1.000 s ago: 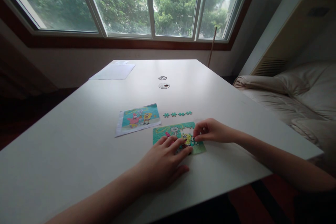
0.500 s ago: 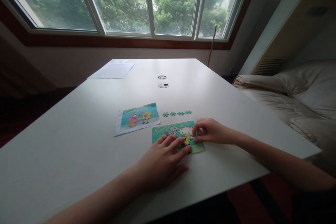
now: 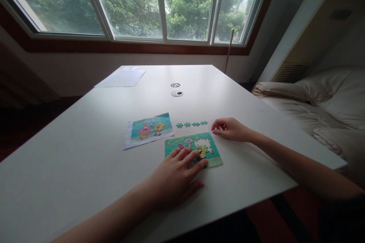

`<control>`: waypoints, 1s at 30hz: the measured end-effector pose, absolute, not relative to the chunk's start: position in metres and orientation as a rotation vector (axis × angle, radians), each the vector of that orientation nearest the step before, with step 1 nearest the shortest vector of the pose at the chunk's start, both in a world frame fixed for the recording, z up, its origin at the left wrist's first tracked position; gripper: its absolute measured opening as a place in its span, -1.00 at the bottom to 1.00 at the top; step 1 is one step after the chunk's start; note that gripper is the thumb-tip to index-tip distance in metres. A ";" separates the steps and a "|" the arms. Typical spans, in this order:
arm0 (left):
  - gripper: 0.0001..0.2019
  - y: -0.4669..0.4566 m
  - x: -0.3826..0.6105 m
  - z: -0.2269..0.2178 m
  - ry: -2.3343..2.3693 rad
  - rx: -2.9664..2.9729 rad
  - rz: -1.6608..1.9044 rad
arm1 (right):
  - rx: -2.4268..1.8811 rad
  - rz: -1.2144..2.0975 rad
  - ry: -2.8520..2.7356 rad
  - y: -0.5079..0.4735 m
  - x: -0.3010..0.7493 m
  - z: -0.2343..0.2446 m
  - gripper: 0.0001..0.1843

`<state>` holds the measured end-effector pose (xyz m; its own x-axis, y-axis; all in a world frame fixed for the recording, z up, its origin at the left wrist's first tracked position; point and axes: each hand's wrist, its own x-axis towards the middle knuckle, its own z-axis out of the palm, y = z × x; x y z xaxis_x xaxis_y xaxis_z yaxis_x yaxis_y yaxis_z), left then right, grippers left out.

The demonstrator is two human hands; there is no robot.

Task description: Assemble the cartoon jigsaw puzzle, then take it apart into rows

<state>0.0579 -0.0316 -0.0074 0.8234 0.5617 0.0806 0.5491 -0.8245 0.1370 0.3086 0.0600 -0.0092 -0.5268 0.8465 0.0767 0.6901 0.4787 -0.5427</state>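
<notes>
Looking through the head view, we find the puzzle (image 3: 202,152) below and slightly right of the frame's centre, flat on the table (image 3: 85,167). We judge it well along: its border looks whole wherever we can see it, and the left and lower parts that show are filled. What is left, as far as we can tell, is the jagged gap (image 3: 203,144) toward its upper right, where white shows. Four loose pieces (image 3: 195,124) lie in a row just above it; we cannot tell whether they are enough to fill the gap. A printed sheet (image 3: 149,127) lies to the upper left of the puzzle.

Our left hand (image 3: 176,176) is palm down, its fingers spread over the puzzle's lower left and middle, apparently touching it and hiding what is under them. Our right hand (image 3: 232,130) is clear of the puzzle, just above its upper right corner, near the rightmost piece but apart from it. Its fingers are curled, thumb and forefinger close together; we cannot tell whether they pinch anything.
</notes>
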 end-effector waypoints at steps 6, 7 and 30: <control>-0.59 -0.032 0.058 -0.004 0.882 2.887 0.159 | -1.328 0.557 -2.336 0.089 0.305 -0.015 -0.75; -0.59 -0.032 0.058 -0.005 0.883 2.886 0.160 | -1.310 0.544 -2.337 0.092 0.303 -0.017 -0.75; -0.58 -0.031 0.058 -0.005 0.878 2.884 0.177 | -1.214 1.412 -2.017 0.090 0.300 -0.003 -0.63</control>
<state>0.0577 -0.0313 -0.0055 0.8247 0.5605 0.0763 0.5463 -0.8241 0.1495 0.3004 0.0895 -0.0027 -0.5465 0.8233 -0.1534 0.4260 0.1156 -0.8973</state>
